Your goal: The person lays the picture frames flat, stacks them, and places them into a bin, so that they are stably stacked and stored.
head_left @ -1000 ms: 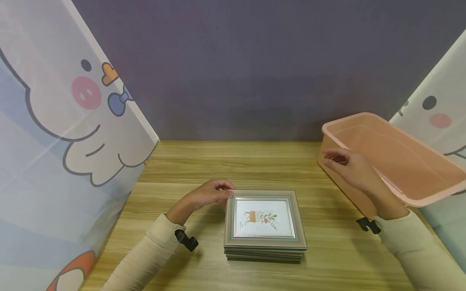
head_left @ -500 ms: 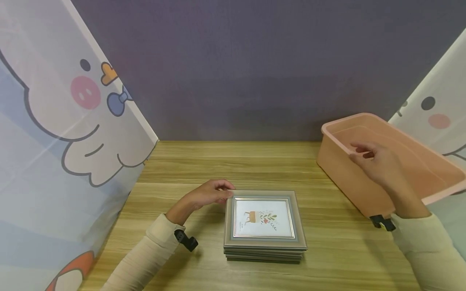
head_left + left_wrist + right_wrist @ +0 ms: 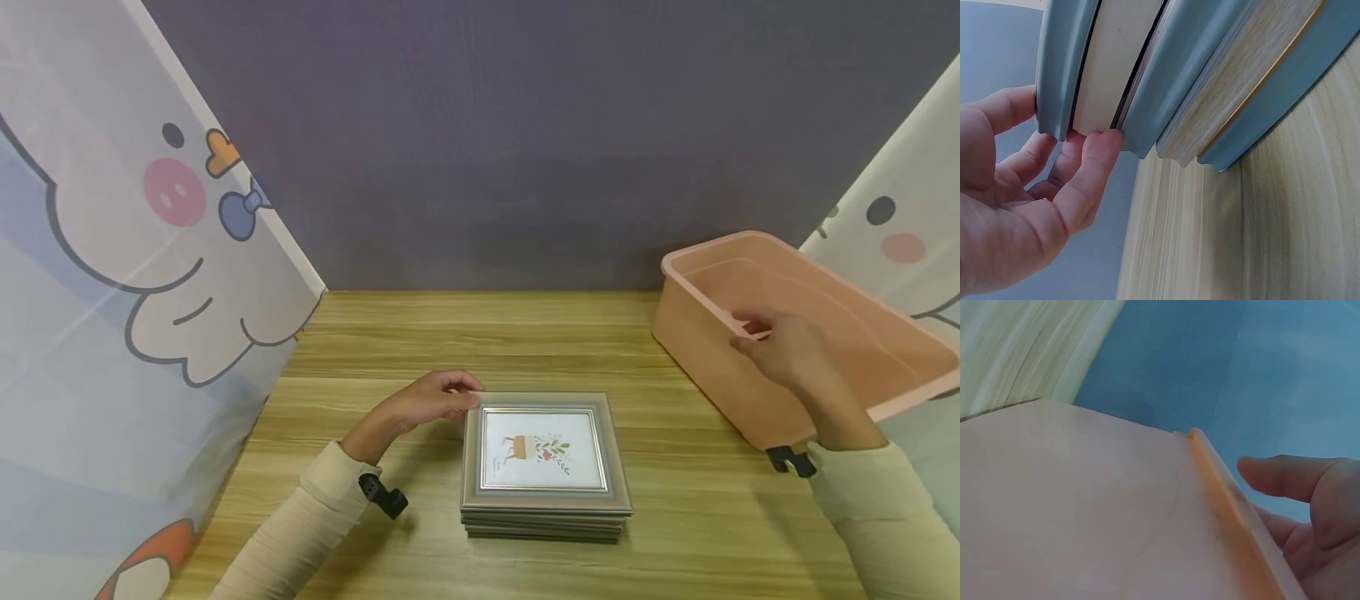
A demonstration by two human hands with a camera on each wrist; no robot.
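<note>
A stack of picture frames (image 3: 547, 510) lies on the wooden table, the top one showing a plant print in a silvery border. At its far left corner, my left hand (image 3: 431, 400) pinches the top picture frame (image 3: 1063, 69), thumb on its face and fingertips against the edges below. A pink plastic bin (image 3: 705, 367) stands at the right. My right hand (image 3: 787, 346) is at the bin's left rim, fingers loosely bent. The right wrist view shows the thumb (image 3: 1285, 477) apart from the rim (image 3: 1235, 503); the rim partly hides the other fingers.
A dark grey panel (image 3: 495, 167) rises behind the table (image 3: 480, 333). Cartoon-printed cloths (image 3: 97, 250) hang at both sides. A black strap mount (image 3: 382, 496) is on each wrist.
My right hand has moved right from outside the bin's left wall to its rim, then lowered slightly. The left hand and the stack have stayed put.
</note>
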